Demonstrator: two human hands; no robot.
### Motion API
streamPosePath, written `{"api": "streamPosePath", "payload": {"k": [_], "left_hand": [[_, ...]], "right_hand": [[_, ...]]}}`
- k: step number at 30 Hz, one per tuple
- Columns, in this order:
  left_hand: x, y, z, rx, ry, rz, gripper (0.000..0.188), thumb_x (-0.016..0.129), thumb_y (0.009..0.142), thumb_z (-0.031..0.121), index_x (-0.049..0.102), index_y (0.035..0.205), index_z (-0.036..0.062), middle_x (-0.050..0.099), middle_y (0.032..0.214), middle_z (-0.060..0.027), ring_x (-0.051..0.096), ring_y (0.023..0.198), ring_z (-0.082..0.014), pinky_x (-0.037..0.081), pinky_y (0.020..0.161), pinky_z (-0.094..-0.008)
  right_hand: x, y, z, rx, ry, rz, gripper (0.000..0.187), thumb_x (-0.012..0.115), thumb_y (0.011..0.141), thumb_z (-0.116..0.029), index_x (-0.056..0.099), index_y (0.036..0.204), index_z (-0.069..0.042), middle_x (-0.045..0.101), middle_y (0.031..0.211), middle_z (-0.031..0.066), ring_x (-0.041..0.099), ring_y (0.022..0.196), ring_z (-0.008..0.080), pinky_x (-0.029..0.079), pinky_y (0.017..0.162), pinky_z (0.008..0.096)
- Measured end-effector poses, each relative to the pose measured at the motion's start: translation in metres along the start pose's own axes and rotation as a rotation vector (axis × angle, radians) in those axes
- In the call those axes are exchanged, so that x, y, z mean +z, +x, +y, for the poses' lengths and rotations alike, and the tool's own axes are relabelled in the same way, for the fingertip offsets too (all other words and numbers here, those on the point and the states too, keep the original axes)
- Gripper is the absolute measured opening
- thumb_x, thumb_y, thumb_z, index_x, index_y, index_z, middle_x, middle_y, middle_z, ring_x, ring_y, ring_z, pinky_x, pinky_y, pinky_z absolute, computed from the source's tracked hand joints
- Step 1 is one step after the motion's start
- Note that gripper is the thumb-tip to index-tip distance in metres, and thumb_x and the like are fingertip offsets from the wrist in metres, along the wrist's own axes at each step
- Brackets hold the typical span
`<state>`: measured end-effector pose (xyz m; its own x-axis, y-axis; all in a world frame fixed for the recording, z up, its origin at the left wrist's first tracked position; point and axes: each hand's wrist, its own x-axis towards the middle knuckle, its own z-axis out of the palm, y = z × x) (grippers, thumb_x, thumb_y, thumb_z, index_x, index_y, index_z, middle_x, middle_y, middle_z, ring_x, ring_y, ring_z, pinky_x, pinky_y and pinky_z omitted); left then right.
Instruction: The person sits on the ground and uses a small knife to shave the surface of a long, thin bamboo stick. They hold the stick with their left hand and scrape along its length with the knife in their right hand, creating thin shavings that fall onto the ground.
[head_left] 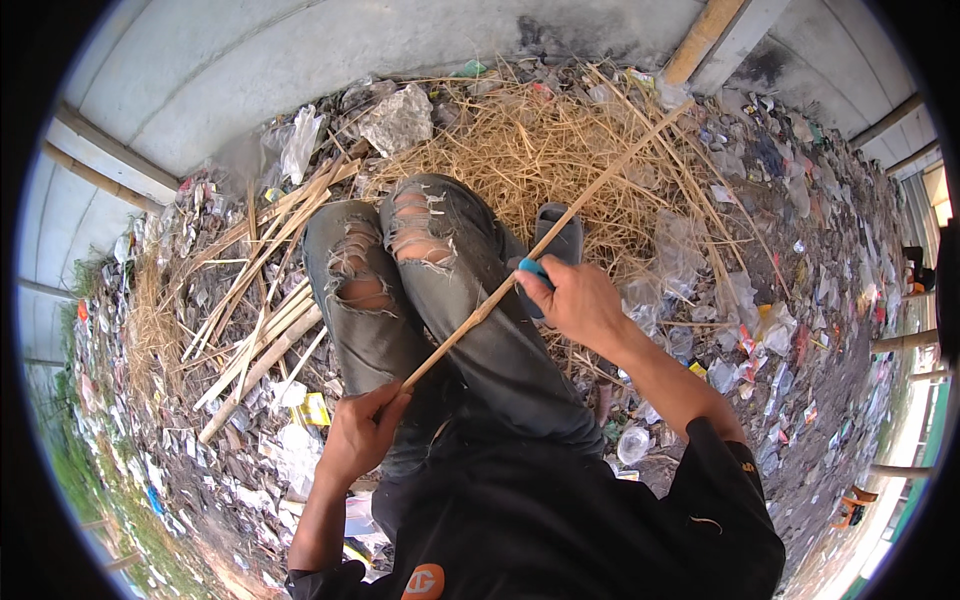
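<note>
A long bamboo strip (478,316) slants across my lap, from my left hand up to the far right. My left hand (362,432) is closed round its near end, beside my left thigh. Farther up the strip, my right hand (585,305) is closed on a small blue thing (533,268) that lies against the bamboo. My fingers hide most of it, so its kind does not show. A swollen node stands out on the strip between my two hands, over my torn dark jeans (500,370).
Pale shavings (540,150) are heaped beyond my knees. Split bamboo strips (262,335) lie at the left, near a grey stone block (398,120). Plastic litter covers the ground, with a clear cup (633,445) by my right side. A grey wall (330,45) with bamboo posts (705,38) stands behind.
</note>
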<state>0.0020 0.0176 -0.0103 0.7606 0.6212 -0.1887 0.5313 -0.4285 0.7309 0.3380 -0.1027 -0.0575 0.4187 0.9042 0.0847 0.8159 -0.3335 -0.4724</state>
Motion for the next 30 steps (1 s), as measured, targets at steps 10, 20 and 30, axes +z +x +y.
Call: {"api": "streamPosePath", "payload": {"k": [10,20,30], "left_hand": [[-0.015,-0.01,-0.002,-0.079,-0.035,-0.08,0.021,0.069,0.105,0.012,0.076,0.118,-0.0028,0.068,0.072,-0.0223,0.068,0.062,-0.0205,0.052,0.062,-0.0353],[-0.013,-0.015,0.007,-0.121,-0.101,-0.077,0.022,0.069,0.106,0.015,0.077,0.118,-0.0013,0.066,0.071,-0.0184,0.061,0.06,-0.0181,0.052,0.063,-0.0352],[-0.014,-0.017,0.0,-0.13,-0.099,-0.078,0.022,0.068,0.107,0.014,0.077,0.121,-0.0009,0.06,0.065,-0.0116,0.055,0.061,-0.0099,0.048,0.059,-0.0319]], "right_hand": [[0.007,-0.006,-0.007,-0.025,0.103,-0.068,0.049,0.061,0.107,-0.052,0.069,0.094,-0.006,0.065,0.063,0.0205,0.067,0.062,0.045,0.051,0.055,0.054],[0.01,0.0,0.003,0.106,0.114,0.022,0.056,0.059,0.107,-0.055,0.065,0.086,-0.004,0.065,0.061,0.0214,0.068,0.063,0.0472,0.053,0.057,0.0549],[0.007,0.01,0.026,0.112,0.041,0.109,0.057,0.054,0.108,-0.057,0.066,0.089,-0.004,0.065,0.059,0.0204,0.069,0.062,0.0467,0.053,0.055,0.0563]]}}
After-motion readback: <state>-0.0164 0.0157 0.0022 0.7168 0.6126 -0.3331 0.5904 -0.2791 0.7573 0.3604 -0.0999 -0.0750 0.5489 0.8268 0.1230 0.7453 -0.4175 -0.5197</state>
